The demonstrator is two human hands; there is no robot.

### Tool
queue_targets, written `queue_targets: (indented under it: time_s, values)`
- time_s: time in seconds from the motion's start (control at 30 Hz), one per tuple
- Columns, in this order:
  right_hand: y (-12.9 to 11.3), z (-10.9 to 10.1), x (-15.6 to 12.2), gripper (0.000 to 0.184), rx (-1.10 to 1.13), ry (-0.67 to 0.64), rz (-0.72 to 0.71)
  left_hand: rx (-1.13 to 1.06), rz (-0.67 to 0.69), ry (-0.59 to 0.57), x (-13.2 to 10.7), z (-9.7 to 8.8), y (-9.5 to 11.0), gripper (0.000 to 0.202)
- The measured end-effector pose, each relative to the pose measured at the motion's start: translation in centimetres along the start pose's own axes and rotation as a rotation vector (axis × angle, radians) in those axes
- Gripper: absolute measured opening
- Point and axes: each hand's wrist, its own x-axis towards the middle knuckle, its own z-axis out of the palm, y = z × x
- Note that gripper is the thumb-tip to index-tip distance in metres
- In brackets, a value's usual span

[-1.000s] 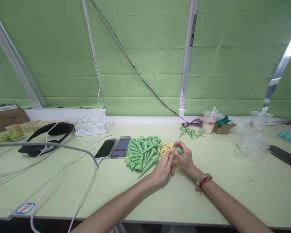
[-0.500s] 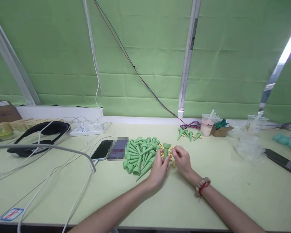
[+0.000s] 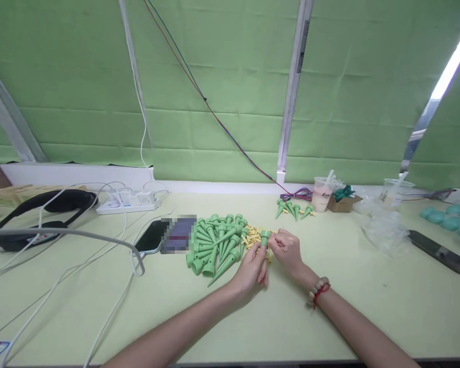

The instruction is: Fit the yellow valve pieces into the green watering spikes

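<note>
My left hand (image 3: 249, 267) is closed round a green plastic plant-watering spike (image 3: 265, 236), holding it upright with the wide cap on top. Close against the cap, my right hand (image 3: 287, 249) has its fingers pinched together; whatever they hold is hidden. Left of my hands lies a heap of green spikes (image 3: 216, 243), their points and open caps turned various ways. Small yellow plastic pieces (image 3: 255, 233) are piled just behind my left hand, partly covered by it. Farther back, several green spikes with yellow pieces fitted (image 3: 293, 209) lie in a group.
Two phones, one black-screened (image 3: 152, 236), lie left of the heap, near a power strip (image 3: 128, 204), headphones (image 3: 42, 217) and loose white cables. Drink cups (image 3: 322, 195), a small cardboard box (image 3: 342, 203), clear plastic bags (image 3: 383, 230) and a black object (image 3: 440, 251) stand or lie to the right.
My right hand has moved in to the cap of the spike, its fingers curling tighter. The spike sits slightly lower in my left hand. The whole view has shifted a little.
</note>
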Motion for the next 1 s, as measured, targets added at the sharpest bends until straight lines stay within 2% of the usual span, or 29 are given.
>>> queue_targets:
  time_s: [0.13,0.27,0.37,0.5,0.57,0.67,0.87,1.0]
  values:
    - [0.5,-0.3,0.2,0.041,-0.065,0.0,-0.128,-0.101,-0.094,-0.07,0.1,-0.5,0.0,0.047]
    - [0.5,-0.9,0.5,0.042,-0.066,-0.119,-0.104,-0.086,-0.135,-0.118,0.1,-0.8,0.7,0.045]
    - [0.2,-1.0,0.6,0.045,0.017,-0.147,0.034,0.012,-0.03,-0.01,-0.1,-0.6,1.1,0.045]
    - [-0.6,-0.8,0.9,0.034,0.29,-0.187,0.36,0.2,0.169,0.205,-0.3,-0.6,1.4,0.048]
    - [-0.9,-0.6,1.2,0.029,0.485,-0.227,0.495,0.283,0.213,0.244,-0.3,-0.8,1.5,0.049]
    - [-1.1,-0.4,1.6,0.033,0.707,-0.267,0.624,0.364,0.239,0.287,-0.2,-1.2,1.4,0.047]
    - [-1.0,-0.1,1.5,0.035,0.962,-0.321,0.859,0.409,0.307,0.417,0.2,-1.5,1.7,0.041]
    - [-1.2,0.0,1.2,0.036,1.067,-0.354,0.951,0.4,0.288,0.422,0.4,-1.6,2.0,0.037]
